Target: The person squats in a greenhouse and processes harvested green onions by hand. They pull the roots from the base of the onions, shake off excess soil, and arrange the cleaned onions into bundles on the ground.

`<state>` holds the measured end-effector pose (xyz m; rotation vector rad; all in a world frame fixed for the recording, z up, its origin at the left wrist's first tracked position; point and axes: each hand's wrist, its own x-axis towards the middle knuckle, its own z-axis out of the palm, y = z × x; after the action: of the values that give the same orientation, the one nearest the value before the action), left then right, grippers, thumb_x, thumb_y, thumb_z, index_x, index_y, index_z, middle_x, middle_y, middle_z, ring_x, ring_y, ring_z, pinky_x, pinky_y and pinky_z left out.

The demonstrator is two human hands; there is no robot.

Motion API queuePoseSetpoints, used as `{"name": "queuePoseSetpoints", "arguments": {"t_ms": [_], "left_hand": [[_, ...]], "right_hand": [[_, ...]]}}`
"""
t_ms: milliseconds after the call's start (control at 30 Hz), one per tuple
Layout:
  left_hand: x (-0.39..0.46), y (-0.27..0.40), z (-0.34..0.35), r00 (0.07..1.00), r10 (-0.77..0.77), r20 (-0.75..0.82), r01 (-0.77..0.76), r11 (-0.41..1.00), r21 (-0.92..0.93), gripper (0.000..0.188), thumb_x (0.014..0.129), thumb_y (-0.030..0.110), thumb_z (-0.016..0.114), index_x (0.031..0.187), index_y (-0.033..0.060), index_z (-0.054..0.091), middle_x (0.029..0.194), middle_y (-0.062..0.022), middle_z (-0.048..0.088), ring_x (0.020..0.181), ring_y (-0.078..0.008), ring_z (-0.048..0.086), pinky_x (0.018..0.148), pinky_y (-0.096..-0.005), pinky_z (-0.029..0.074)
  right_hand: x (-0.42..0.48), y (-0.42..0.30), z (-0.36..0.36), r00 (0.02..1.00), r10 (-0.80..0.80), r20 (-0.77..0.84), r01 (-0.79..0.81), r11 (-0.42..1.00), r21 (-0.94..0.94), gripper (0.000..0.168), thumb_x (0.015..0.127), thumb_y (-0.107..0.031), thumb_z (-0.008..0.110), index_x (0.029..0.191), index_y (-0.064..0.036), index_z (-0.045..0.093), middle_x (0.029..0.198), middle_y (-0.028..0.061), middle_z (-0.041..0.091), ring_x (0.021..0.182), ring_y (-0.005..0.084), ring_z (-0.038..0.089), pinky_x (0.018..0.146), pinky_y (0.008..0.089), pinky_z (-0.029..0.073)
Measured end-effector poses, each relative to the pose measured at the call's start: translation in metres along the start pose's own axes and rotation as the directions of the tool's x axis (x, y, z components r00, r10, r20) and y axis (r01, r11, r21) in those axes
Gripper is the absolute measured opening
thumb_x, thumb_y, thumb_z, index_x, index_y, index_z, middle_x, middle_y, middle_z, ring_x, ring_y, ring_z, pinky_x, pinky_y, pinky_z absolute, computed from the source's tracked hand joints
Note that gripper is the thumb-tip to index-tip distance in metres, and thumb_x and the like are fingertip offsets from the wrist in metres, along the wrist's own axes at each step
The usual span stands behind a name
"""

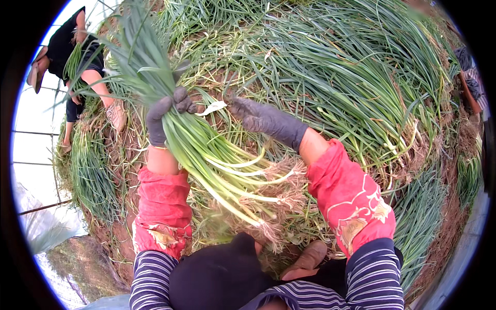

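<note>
My left hand (161, 116), in a dark grey glove, is closed round a bunch of leafy green alliums (201, 143), scallions or green garlic. Their leaves fan out blurred above the fist. Pale stems and brown stringy roots (290, 186) hang down to the right, in front of my lap. My right hand (267, 120), gloved alike, is stretched out to the right of the bunch with its fingers extended and nothing seen in them. Between the two hands is a pale leaf strip (213, 108); whether either hand touches it, I cannot tell.
A large heap of the same plants (348, 77) lies at the right, roots outward. Loose trimmings (217, 73) cover the soil ahead. Another person (64, 50) bends over at the upper left, holding plants near a further pile (93, 174). My shoe (310, 255) shows below.
</note>
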<state>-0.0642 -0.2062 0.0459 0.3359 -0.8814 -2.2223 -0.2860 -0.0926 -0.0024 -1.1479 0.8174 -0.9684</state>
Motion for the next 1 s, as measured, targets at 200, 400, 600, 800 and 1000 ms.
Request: {"name": "queuePoseSetpoints", "arguments": {"t_ms": [200, 400, 600, 800, 1000], "left_hand": [[0.017, -0.066, -0.001, 0.889, -0.044, -0.456, 0.143, 0.972, 0.186, 0.023, 0.075, 0.011, 0.064, 0.092, -0.0040, 0.062, 0.076, -0.0119, 0.064, 0.064, -0.0228, 0.062, 0.060, -0.0352, 0.054], [0.042, -0.114, 0.032, 0.889, -0.001, -0.458, 0.161, 0.936, 0.312, 0.022, 0.073, 0.009, 0.064, 0.089, -0.0051, 0.065, 0.080, -0.0124, 0.065, 0.068, -0.0234, 0.063, 0.065, -0.0332, 0.053], [0.048, -0.105, 0.082, 0.989, -0.081, 0.125, 0.072, 0.994, 0.078, 0.060, 0.090, 0.037, 0.052, 0.136, 0.0018, 0.036, 0.134, -0.0186, 0.044, 0.122, -0.0283, 0.046, 0.101, -0.0415, 0.037], [0.026, -0.153, 0.121, 0.888, -0.367, 0.275, 0.247, 0.888, 0.389, 0.087, 0.082, 0.043, 0.063, 0.146, 0.0052, 0.017, 0.141, -0.0183, 0.036, 0.128, -0.0299, 0.040, 0.103, -0.0384, 0.032], [-0.015, -0.172, 0.115, 0.789, -0.604, 0.114, 0.492, 0.732, 0.471, 0.086, 0.078, 0.033, 0.068, 0.144, 0.0032, 0.022, 0.127, -0.0184, 0.051, 0.109, -0.0264, 0.057, 0.089, -0.0327, 0.048]], "right_hand": [[-0.029, 0.043, 0.069, 0.999, 0.032, -0.044, -0.011, 0.915, 0.403, 0.102, 0.063, -0.049, 0.080, 0.141, -0.006, 0.029, 0.129, 0.0081, 0.047, 0.118, 0.0168, 0.043, 0.102, 0.0331, 0.033], [-0.061, 0.049, 0.077, 0.905, 0.163, -0.392, 0.073, 0.850, 0.522, 0.069, 0.062, -0.008, 0.077, 0.125, -0.004, 0.048, 0.101, 0.0056, 0.060, 0.085, 0.0170, 0.061, 0.079, 0.0309, 0.050], [-0.142, -0.057, 0.019, 0.729, -0.119, -0.674, 0.048, 0.991, -0.123, 0.053, 0.063, -0.008, 0.072, 0.112, 0.001, 0.053, 0.096, 0.0072, 0.063, 0.086, 0.0141, 0.058, 0.082, 0.0289, 0.048], [-0.382, -0.176, -0.022, 0.280, -0.218, -0.935, -0.159, 0.950, -0.270, 0.039, 0.066, -0.009, 0.073, 0.100, 0.004, 0.057, 0.082, 0.0131, 0.063, 0.068, 0.0177, 0.062, 0.066, 0.0305, 0.055], [-0.596, -0.076, 0.083, -0.440, 0.058, -0.896, -0.198, 0.967, 0.160, 0.034, 0.068, -0.007, 0.073, 0.096, 0.004, 0.058, 0.072, 0.0123, 0.062, 0.056, 0.0164, 0.058, 0.049, 0.0302, 0.051]]}}
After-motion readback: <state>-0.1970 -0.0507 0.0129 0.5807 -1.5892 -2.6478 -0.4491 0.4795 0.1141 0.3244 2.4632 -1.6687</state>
